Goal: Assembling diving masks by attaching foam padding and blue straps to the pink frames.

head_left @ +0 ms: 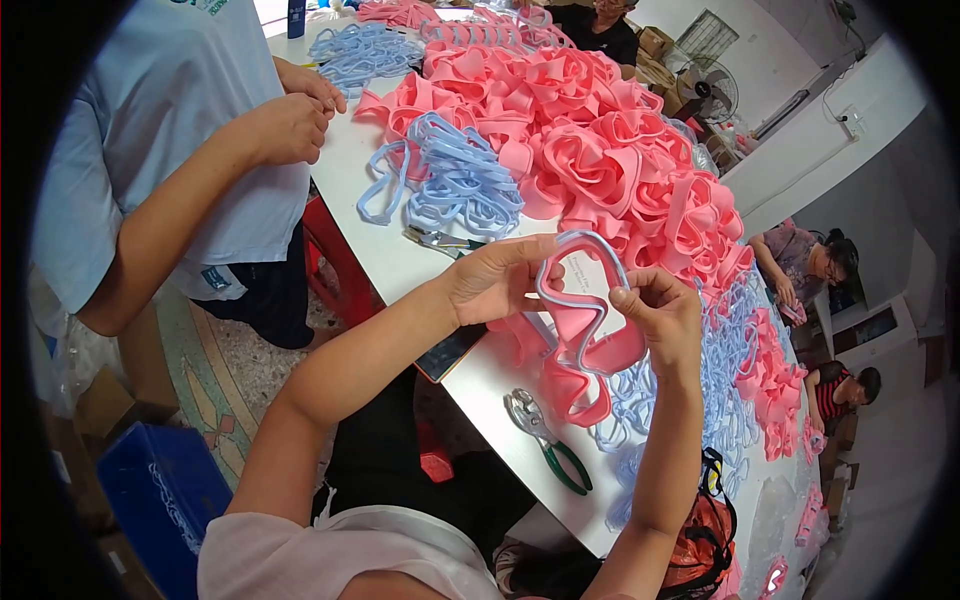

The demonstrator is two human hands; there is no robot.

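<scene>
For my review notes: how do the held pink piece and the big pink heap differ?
The held piece is single; the heap has many pieces. The left hand and right hand hold up the held piece; the heap lies on the table. Both are pink and curving.

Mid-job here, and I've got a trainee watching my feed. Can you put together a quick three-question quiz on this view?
1. Open question: what do the left hand and the right hand hold between them?
2. True or false: the right hand is gripping a pair of pliers.
3. Multiple choice: what colour is the largest heap on the white table?
a) green
b) blue
c) pink

Key
1. A curved pink band with a blue-grey edge.
2. False: the nearer green-handled pliers lie on the table, touched by neither hand.
3. c
</scene>
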